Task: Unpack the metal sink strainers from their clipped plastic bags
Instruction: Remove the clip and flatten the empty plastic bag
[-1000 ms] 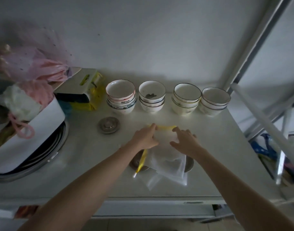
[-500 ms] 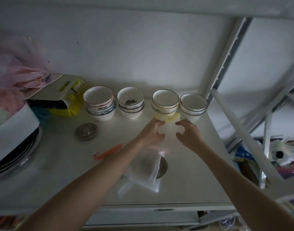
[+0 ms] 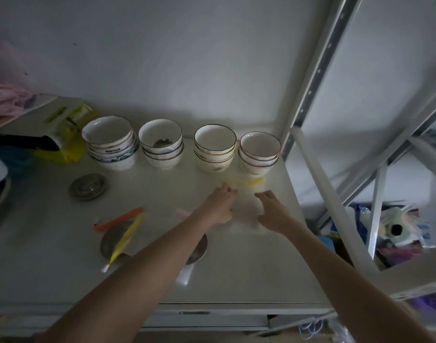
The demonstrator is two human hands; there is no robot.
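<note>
A flat clear plastic bag (image 3: 245, 209) with a yellow clip (image 3: 246, 181) along its far edge lies on the white table (image 3: 249, 268), just in front of the right-hand bowls. My left hand (image 3: 219, 206) pinches the bag's left edge under the clip. My right hand (image 3: 274, 214) hovers at the bag's right side with its fingers apart. A bare metal strainer (image 3: 88, 186) lies at the left. Another strainer (image 3: 113, 241) sits in a bag under a second yellow clip (image 3: 126, 237). A third strainer (image 3: 199, 246) is half hidden by my left forearm.
Stacked bowls (image 3: 214, 147) stand in a row along the wall. An orange clip (image 3: 119, 219) and a pink clip (image 3: 183, 212) lie near the bagged strainers. A metal shelf frame (image 3: 318, 75) rises at the table's right edge. A yellow-green box (image 3: 61, 134) sits at the far left.
Both hands carried the yellow-clipped bag away from the pile, up and to the right, and it now lies flat in front of the bowls. My right hand has let go.
</note>
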